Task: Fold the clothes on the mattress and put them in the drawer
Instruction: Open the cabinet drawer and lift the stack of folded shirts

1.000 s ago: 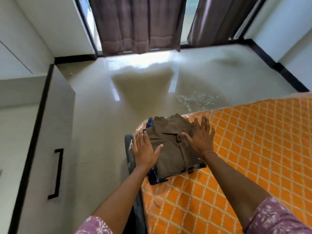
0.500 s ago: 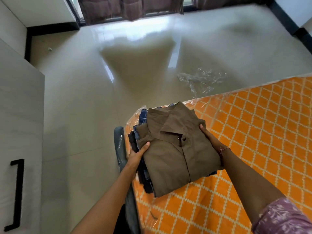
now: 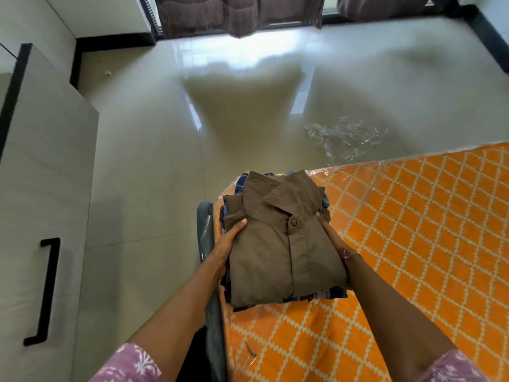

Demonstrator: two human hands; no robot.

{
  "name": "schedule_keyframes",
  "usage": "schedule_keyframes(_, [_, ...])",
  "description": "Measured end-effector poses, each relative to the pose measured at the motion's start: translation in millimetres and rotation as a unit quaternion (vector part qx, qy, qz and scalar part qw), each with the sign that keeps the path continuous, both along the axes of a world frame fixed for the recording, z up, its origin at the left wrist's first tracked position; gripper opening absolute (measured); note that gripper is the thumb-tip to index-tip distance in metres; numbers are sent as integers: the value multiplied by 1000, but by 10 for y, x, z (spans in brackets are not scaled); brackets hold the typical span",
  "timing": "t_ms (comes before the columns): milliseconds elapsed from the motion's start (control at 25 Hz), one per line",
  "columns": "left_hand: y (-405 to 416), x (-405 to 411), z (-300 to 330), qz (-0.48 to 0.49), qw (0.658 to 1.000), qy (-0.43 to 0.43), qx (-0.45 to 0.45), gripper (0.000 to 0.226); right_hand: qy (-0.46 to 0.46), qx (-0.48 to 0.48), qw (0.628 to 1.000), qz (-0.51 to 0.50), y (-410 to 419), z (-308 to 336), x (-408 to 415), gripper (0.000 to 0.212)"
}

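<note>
A stack of folded clothes, with a brown collared shirt (image 3: 278, 244) on top and blue checked garments (image 3: 327, 295) under it, is lifted at the near left corner of the orange patterned mattress (image 3: 413, 244). My left hand (image 3: 228, 244) grips the stack's left side, thumb on top and fingers hidden beneath. My right hand (image 3: 332, 238) grips the right side the same way. The drawer is not visible as such; a grey cabinet front with a black handle (image 3: 44, 290) stands at the left.
Glossy tiled floor (image 3: 154, 161) stretches between the mattress and the cabinet. A crumpled clear plastic sheet (image 3: 344, 136) lies on the floor beyond the mattress. Brown curtains (image 3: 237, 12) hang at the window at the far end. The mattress's grey edge (image 3: 209, 312) runs beside my left arm.
My hands went from lying flat on top of the stack to gripping its two sides, and the stack has come up off the mattress toward me. The view has tilted down.
</note>
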State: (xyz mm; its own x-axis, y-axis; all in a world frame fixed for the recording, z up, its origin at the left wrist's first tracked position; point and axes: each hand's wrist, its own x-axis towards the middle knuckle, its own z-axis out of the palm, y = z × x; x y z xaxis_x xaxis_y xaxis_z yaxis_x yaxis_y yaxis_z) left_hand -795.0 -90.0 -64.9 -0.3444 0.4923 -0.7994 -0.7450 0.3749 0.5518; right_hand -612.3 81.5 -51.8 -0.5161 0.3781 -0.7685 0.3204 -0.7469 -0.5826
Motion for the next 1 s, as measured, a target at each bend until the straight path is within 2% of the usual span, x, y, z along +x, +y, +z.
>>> schedule_keyframes(80, [-71, -61, 111, -8, 1000, 10, -3, 90, 11, 10, 1000, -14, -96, 83, -34, 112])
schedule_keyframes(120, [-119, -94, 186, -8, 1000, 8, -6, 92, 11, 22, 1000, -9, -149, 175, -70, 111])
schedule_keyframes(160, [-166, -139, 234, -9, 1000, 9, -9, 92, 5, 25, 1000, 3, -195, 302, -129, 103])
schedule_keyframes(240, [-240, -241, 361, -12, 1000, 6, -12, 96, -3, 38, 999, 8, -256, 551, -261, 73])
schedule_keyframes(280, [-284, -299, 443, -7, 1000, 8, -6, 95, -23, 58, 998, 17, -287, 656, -337, 68])
schedule_keyframes(360, [-398, -472, 712, 5, 1000, 21, 15, 87, -63, 150, 986, 41, -390, 979, -572, 89])
schedule_keyframes(400, [-413, -537, 817, 13, 999, 23, 21, 82, -52, 181, 981, 42, -397, 1113, -658, 97])
schedule_keyframes(480, [-537, -791, 1077, 37, 998, 40, 37, 75, -20, 221, 974, 41, -521, 1431, -967, 96])
schedule_keyframes(520, [-616, -926, 1205, 44, 997, 49, 48, 74, -33, 240, 969, 35, -592, 1573, -1120, 95])
schedule_keyframes(560, [-687, -1052, 1314, 49, 996, 57, 55, 75, -36, 238, 969, 48, -632, 1662, -1266, 93])
schedule_keyframes(640, [-861, -1357, 1517, 60, 994, 71, 65, 72, 26, 194, 976, 92, -727, 1877, -1596, 83])
schedule_keyframes(760, [-1130, -1903, 1838, 92, 989, 78, 87, 54, 47, 182, 972, 139, -851, 2128, -2261, 51])
schedule_keyframes(920, [-1403, -2631, 2184, 149, 978, 100, 108, 66, 69, 169, 964, 193, -981, 2486, -3190, 48])
schedule_keyframes(1000, [-1625, -3002, 2308, 183, 970, 110, 121, 65, 76, 172, 954, 234, -1142, 2727, -3696, 43])
